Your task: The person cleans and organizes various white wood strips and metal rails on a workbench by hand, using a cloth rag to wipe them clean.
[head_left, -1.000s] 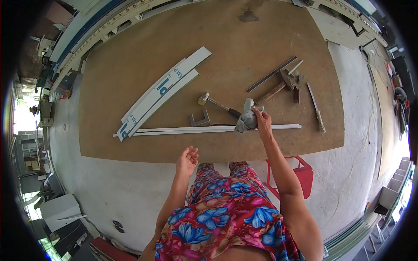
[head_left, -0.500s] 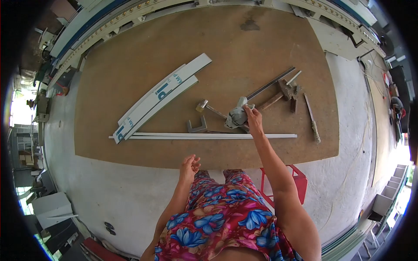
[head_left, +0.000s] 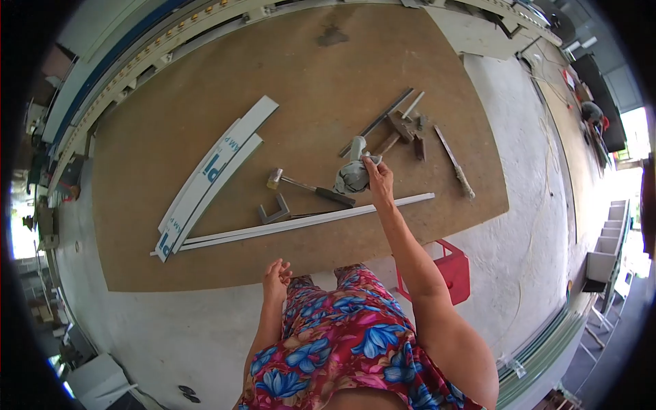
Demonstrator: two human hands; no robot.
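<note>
My right hand (head_left: pixel 380 179) pinches a crumpled bundle of grey cloth gloves (head_left: pixel 352 178) above the brown board. A hammer (head_left: pixel 311 187) with a metal head and dark grip lies just left of the gloves. Near its handle are a grey U-shaped metal bracket (head_left: pixel 274 210) and long thin white strips (head_left: pixel 307 222). My left hand (head_left: pixel 277 273) hovers by the board's front edge, fingers loosely curled and apart, holding nothing.
White printed panels (head_left: pixel 212 171) lie stacked on the board's left. Beyond the gloves are a dark metal bar (head_left: pixel 377 121) and a wooden-handled hammer (head_left: pixel 398 130). A blade with a wrapped handle (head_left: pixel 454 160) lies to the right. A red stool (head_left: pixel 452 273) stands at the front edge.
The view has turned, so the board appears tilted. My right hand has moved the gloves off the hammer, and its dark grip now shows. My left hand stays loosely curled.
</note>
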